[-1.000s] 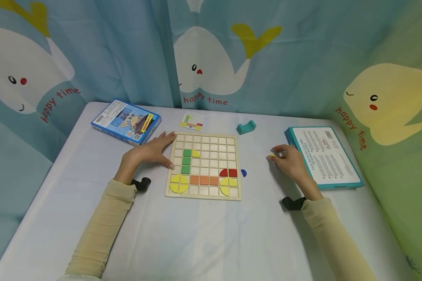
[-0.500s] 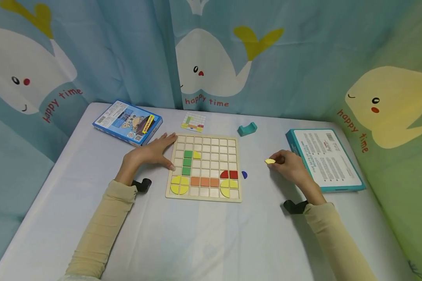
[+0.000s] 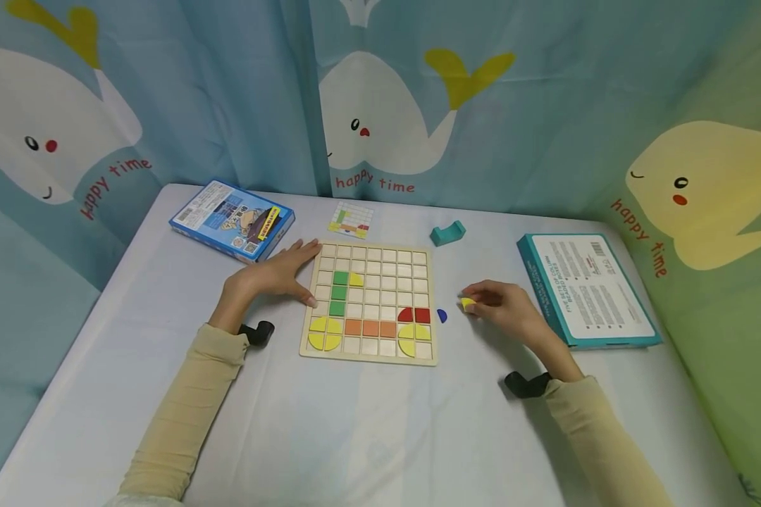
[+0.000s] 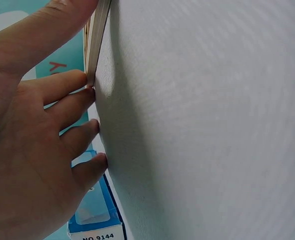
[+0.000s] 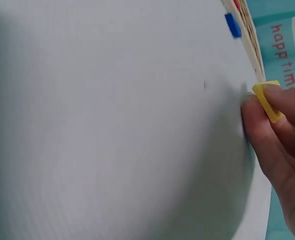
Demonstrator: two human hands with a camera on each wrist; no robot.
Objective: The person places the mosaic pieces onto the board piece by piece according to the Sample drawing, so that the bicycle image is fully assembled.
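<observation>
A square wooden grid board (image 3: 370,303) lies mid-table, bearing green, orange, red and yellow flat pieces. My left hand (image 3: 275,276) rests along its left edge, fingers spread, with thumb and fingertips at the frame. Between thumb and fingers, my right hand (image 3: 507,310) pinches a yellow quarter-circle piece (image 5: 268,101), to the right of the board. Seen from the right wrist, the piece is gripped by its faces just above the cloth. A blue half-circle piece (image 3: 442,316) lies on the table between the board's right edge and my right hand.
Behind the board lies a small pattern card (image 3: 351,220), with a teal curved block (image 3: 448,233) to its right. A blue box (image 3: 231,220) stands at the back left. The teal-and-white box (image 3: 586,289) lies right of my right hand.
My right hand has moved left and toward the board with the yellow quarter-circle piece, which has turned in the fingers. The left hand has stayed on the board's edge.
</observation>
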